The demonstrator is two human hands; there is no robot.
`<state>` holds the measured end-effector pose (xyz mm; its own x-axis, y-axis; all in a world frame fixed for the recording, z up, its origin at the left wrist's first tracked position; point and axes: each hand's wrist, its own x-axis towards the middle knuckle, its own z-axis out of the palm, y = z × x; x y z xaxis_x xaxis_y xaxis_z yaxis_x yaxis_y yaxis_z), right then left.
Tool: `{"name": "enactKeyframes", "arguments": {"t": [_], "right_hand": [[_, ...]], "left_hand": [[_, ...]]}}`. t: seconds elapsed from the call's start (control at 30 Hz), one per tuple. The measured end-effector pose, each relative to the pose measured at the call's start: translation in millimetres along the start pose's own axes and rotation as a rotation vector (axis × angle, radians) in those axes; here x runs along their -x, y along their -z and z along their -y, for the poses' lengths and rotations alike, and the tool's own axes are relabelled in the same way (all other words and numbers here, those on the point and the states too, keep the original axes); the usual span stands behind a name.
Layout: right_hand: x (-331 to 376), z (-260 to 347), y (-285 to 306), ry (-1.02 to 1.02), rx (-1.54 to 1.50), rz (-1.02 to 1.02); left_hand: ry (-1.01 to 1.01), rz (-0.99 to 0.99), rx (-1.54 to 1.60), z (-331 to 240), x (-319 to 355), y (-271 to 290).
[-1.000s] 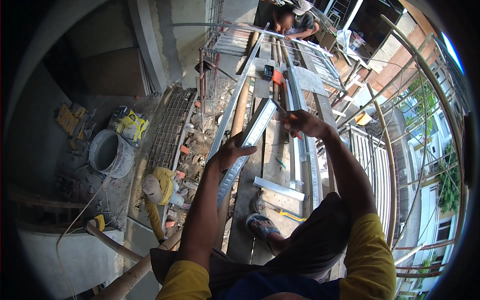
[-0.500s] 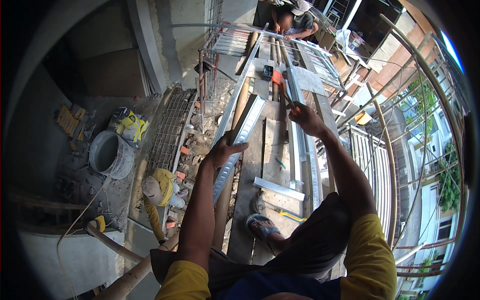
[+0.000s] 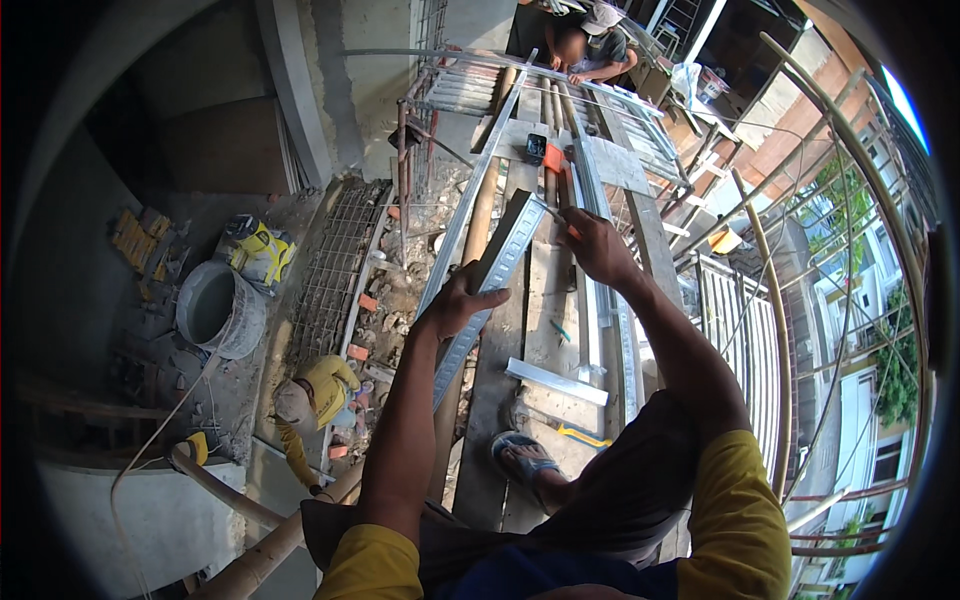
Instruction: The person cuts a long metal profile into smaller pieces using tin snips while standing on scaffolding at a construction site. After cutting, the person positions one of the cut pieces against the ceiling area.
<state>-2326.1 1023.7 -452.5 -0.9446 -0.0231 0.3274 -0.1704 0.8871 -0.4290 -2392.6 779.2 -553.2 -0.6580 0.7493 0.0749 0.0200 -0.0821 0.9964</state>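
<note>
My left hand point(image 3: 456, 302) is closed round a long galvanized metal channel point(image 3: 513, 245) with a row of slots stamped along it. The channel slants up and away from me, its far end near the middle of the picture. My right hand point(image 3: 598, 248) grips an orange-handled hand tool point(image 3: 573, 232), mostly hidden by the fingers. Its thin grey tip meets or nearly meets the channel's far end; what kind of tool it is cannot be made out. A short metal offcut point(image 3: 556, 381) lies on the planks below my hands, near a yellow-handled tool point(image 3: 584, 437).
Long metal channels point(image 3: 594, 210) run along the plank platform point(image 3: 500, 390). An orange box point(image 3: 553, 156) and a dark container point(image 3: 536, 146) sit farther off. Below left, a co-worker in yellow point(image 3: 325, 390) bends near a bucket point(image 3: 221, 310). Another person point(image 3: 600, 50) works at the far end. Bamboo poles point(image 3: 765, 300) stand right.
My right hand has moved left and slightly nearer, bringing the tool's tip to the channel's far end. The channel has turned slightly in my left hand. The co-worker below has shifted a little.
</note>
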Motion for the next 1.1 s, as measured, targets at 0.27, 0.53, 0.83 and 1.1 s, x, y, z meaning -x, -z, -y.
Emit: {"name": "enactKeyframes", "arguments": {"t": [0.27, 0.53, 0.83, 1.1], "right_hand": [[3.2, -17.5, 8.5, -0.160, -0.442, 0.424], [4.1, -40.4, 8.7, -0.172, -0.718, 0.601], [0.5, -30.2, 3.5, -0.115, -0.356, 0.342], [5.4, -36.3, 8.7, -0.240, -0.070, -0.072]], "left_hand": [[0.159, 0.110, 0.029, -5.3, 7.4, 10.1], [0.078, 0.130, 0.083, -6.5, 11.4, 11.6], [0.067, -0.014, -0.083, 9.7, 2.4, 16.0], [-0.039, -0.296, -0.333, 3.7, -1.9, 16.7]]}}
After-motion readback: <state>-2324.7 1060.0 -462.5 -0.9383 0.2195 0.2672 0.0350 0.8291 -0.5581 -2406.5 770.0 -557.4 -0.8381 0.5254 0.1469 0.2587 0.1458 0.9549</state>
